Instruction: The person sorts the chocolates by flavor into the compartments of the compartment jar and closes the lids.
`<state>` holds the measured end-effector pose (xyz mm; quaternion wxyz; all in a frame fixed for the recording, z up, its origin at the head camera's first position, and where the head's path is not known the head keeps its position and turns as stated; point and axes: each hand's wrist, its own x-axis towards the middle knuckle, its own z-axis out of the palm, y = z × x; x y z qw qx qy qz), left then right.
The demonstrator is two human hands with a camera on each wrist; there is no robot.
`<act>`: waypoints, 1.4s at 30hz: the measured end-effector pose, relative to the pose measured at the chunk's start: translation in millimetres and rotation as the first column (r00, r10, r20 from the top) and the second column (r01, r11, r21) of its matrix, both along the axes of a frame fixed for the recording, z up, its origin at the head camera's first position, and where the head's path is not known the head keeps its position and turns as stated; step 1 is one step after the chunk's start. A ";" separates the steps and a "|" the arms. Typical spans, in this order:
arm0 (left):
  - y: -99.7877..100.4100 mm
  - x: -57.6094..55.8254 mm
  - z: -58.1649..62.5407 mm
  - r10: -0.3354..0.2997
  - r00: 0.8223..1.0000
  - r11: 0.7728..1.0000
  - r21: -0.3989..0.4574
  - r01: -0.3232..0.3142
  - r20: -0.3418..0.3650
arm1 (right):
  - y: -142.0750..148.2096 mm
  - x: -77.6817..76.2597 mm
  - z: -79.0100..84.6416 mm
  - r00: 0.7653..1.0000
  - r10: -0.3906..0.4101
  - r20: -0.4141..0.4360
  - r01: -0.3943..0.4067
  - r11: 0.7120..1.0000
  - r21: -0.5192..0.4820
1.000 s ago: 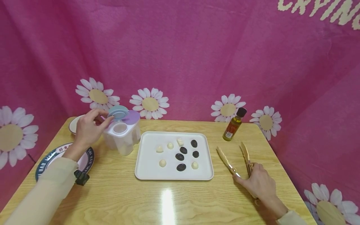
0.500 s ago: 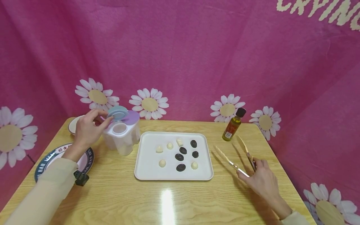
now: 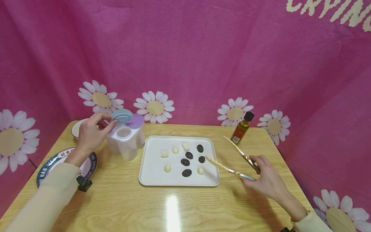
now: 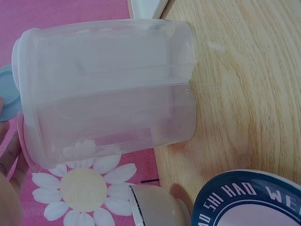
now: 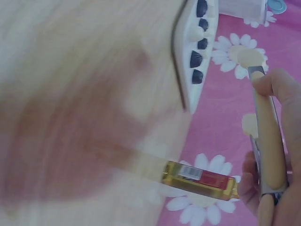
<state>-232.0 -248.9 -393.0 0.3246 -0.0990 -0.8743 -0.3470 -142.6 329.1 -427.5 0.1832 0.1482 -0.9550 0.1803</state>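
Note:
At the left, my left hand (image 3: 92,130) pinches the raised light-blue flip lid (image 3: 122,116) of a clear divided storage container (image 3: 128,148). One round opening of the container lies uncovered below that lid; the left wrist view shows its see-through wall (image 4: 113,84) up close. My right hand (image 3: 268,178) holds wooden-armed tongs (image 3: 221,166) with the arms spread apart, raised above the table. One tip overlaps the right part of a white tray (image 3: 152,164). Dark chocolates (image 3: 185,162) and cream-white chocolates (image 3: 167,168) lie scattered on the tray, none between the tong arms.
An oil bottle (image 3: 239,132) stands at the back right, close beyond the far tong tip. A dark-rimmed plate (image 3: 92,166) sits under the left forearm, with a small white bowl (image 3: 76,129) behind it. A pink cloth (image 3: 185,64) hangs at the table's back edge.
My right hand has lifted the tongs off the table and swung their tips left, toward the tray. My left hand and the blue lid have stayed put.

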 end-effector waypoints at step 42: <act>-1.4 -1.7 -1.6 -0.012 1.000 1.000 -0.001 0.012 -0.016 | -11.8 -7.0 -13.3 0.959 0.230 0.165 -0.258 0.950 0.177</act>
